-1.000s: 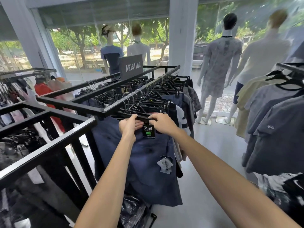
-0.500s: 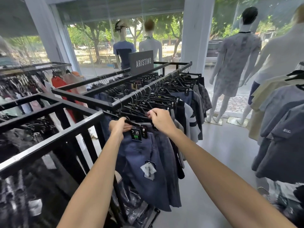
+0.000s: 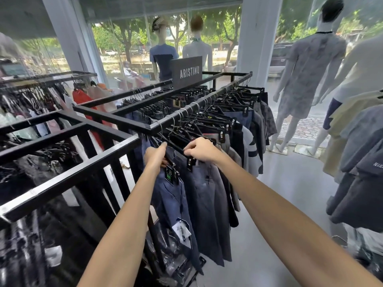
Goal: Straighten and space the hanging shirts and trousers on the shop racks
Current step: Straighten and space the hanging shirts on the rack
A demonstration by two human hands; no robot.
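Observation:
A black metal rack carries a row of shorts and trousers on black clip hangers. At its near end hangs a pair of navy blue shorts with a green size tag and a white price tag. My left hand grips the left end of the black hanger of those shorts. My right hand pinches the hanger's right side, just above a clip. Behind the navy pair hang dark grey shorts, pressed close against them.
A second black rack frame stands to my left over dark garments. Grey and beige shirts hang at the right. Mannequins stand by the glass front beyond a white pillar. An ARISTINO sign sits atop the rack.
The navy shorts have turned from facing me to edge-on along the rail. Both hands kept hold of the hanger and rose towards the rail. My view shifted left and closer.

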